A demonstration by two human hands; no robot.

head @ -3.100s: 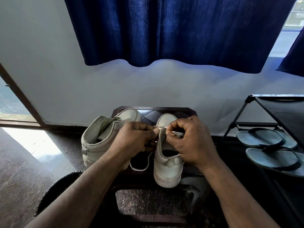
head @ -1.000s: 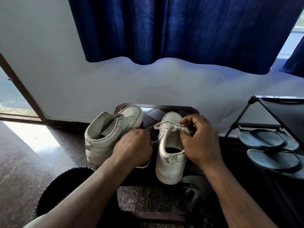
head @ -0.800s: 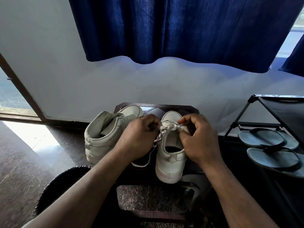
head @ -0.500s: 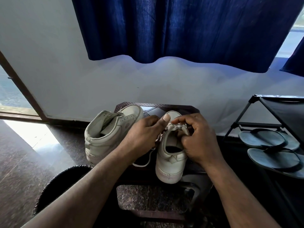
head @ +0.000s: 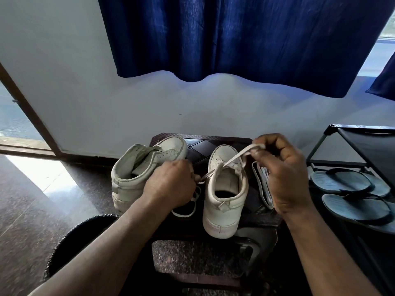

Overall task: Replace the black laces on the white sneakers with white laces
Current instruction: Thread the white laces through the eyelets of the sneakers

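Observation:
Two white sneakers stand on a dark stool (head: 198,144). The left sneaker (head: 136,167) has bare eyelets and leans left. The right sneaker (head: 224,189) stands heel toward me with a white lace (head: 237,155) threaded through it. My right hand (head: 282,171) pinches one end of that lace and holds it taut up to the right. My left hand (head: 171,184) grips the other end beside the shoe's left side, and slack lace loops down below it. A folded bundle of white lace (head: 264,184) lies right of the shoe.
A black basket (head: 70,240) sits low on the left by my left forearm. On the right, a black shoe rack (head: 354,133) stands over two grey flip-flops (head: 354,195). A blue curtain (head: 235,39) hangs over the white wall behind.
My right hand has left the shoe's tongue and drawn a lace end out up to the right. My left hand has dropped back to the left, pulling the other end.

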